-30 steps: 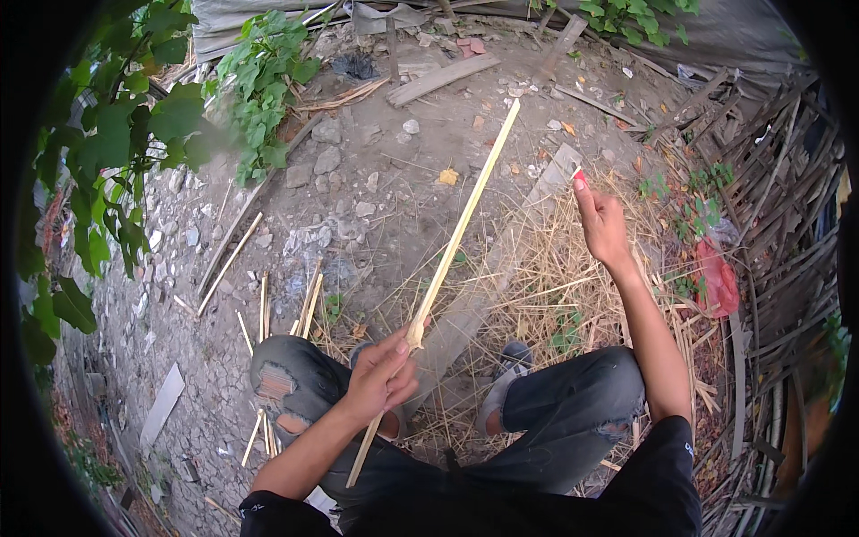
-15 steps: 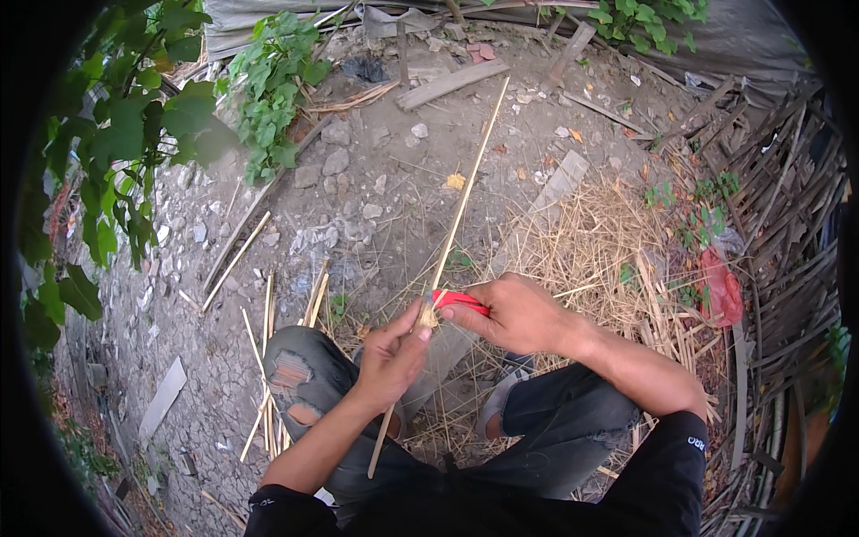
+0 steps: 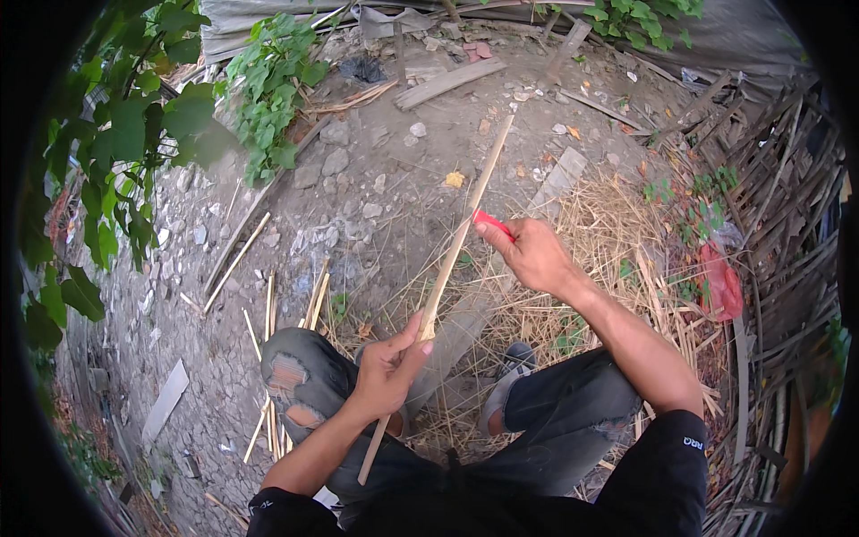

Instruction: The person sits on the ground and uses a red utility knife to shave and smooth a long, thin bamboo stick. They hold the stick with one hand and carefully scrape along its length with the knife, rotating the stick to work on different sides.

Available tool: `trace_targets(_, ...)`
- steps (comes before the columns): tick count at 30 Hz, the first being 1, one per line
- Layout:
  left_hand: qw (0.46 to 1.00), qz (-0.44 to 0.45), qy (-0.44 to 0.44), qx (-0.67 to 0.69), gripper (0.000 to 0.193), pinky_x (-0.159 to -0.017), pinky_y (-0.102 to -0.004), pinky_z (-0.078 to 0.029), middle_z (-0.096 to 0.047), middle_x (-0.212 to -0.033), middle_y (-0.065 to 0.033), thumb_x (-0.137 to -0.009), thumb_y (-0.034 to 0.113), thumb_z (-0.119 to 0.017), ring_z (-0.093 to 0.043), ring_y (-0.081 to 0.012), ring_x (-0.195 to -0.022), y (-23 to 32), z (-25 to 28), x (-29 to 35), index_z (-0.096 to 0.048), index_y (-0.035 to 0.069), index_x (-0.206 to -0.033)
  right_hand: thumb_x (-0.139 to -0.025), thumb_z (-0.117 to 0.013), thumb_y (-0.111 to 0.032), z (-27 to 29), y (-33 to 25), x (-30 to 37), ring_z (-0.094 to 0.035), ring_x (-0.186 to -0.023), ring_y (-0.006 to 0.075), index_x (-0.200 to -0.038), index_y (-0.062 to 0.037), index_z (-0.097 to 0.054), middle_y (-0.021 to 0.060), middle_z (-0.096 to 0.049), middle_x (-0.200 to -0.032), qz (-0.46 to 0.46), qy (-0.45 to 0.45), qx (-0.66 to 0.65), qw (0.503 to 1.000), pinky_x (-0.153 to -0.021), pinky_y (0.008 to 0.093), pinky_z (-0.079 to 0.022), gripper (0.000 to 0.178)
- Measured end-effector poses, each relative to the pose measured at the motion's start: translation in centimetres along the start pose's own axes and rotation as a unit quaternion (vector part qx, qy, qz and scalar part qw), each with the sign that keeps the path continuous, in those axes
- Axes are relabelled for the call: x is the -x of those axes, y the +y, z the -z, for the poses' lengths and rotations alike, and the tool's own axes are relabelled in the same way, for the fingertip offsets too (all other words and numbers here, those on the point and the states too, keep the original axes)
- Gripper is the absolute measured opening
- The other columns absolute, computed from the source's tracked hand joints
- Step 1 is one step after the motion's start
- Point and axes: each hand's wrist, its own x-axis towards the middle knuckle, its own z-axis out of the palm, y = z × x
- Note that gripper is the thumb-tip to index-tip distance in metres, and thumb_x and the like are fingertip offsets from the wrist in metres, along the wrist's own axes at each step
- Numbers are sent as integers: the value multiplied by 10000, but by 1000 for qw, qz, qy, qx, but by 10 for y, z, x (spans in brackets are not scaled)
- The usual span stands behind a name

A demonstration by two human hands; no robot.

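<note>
My left hand (image 3: 391,365) is closed around a long pale strip of split bamboo or wood (image 3: 455,249), its lower end passing below my wrist over my left thigh. The strip slants up and to the right, away from me. A small yellowish bit shows by my left thumb. About halfway along the far part of the strip, my right hand (image 3: 540,258) grips a red-handled knife (image 3: 493,224). The knife meets the strip's right edge; its blade is mostly hidden.
Straw-like shavings (image 3: 599,251) cover the ground at the right, partly over a flat board (image 3: 562,179). Cut strips (image 3: 271,309) lie by my left knee. A red plastic bag (image 3: 718,285) and a stick pile (image 3: 778,233) are farther right; leafy branches (image 3: 125,125) hang at left.
My right hand and the knife have moved up and away along the strip, apart from my left hand. The strip has turned to show a wider face and reaches less far.
</note>
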Motion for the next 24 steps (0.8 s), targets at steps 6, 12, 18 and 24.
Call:
trace_targets(6, 985, -80, -71, -133, 473, -579, -195, -365, -517, -720, 92, -979, 91, -668, -433, 4, -650, 0, -4, 11, -549, 34, -1434, -997, -474, -636, 38, 95, -22, -501, -539, 292, -624, 53, -581, 190, -519, -543, -79, 219, -22, 972, -598, 447, -442, 791)
trace_targets(12, 977, -55, -162, -125, 483, -574, -196, -394, -588, -728, 80, -961, 116, -698, -483, 7, -649, -1, 1, 23, -557, -21, -1403, -1004, -458, -638, 86, 172, -25, -417, -554, 192, -619, 25, -506, 80, -437, -532, -169, 416, -143, 882, -559, 411, -371, 768)
trace_targets(18, 999, -31, -19, 8, 497, -532, -179, -291, -545, -770, 97, -995, 65, -638, -407, 34, -625, -6, 3, -1, -493, -10, -1464, -1041, -499, -527, 60, 94, 0, -343, -486, 99, -598, -47, -466, -22, -362, -521, 1, 253, -122, 960, -469, 331, -280, 653)
trace_targets(24, 997, -67, 37, 23, 510, -575, -161, -330, -596, -884, 81, -1009, 70, -623, -442, 31, -690, 3, -7, -17, -456, -25, -1482, -1010, -531, -529, 25, -26, 40, -594, -599, 394, -804, 19, -680, 232, -573, -606, 119, -93, -18, 988, -615, 482, -480, 604)
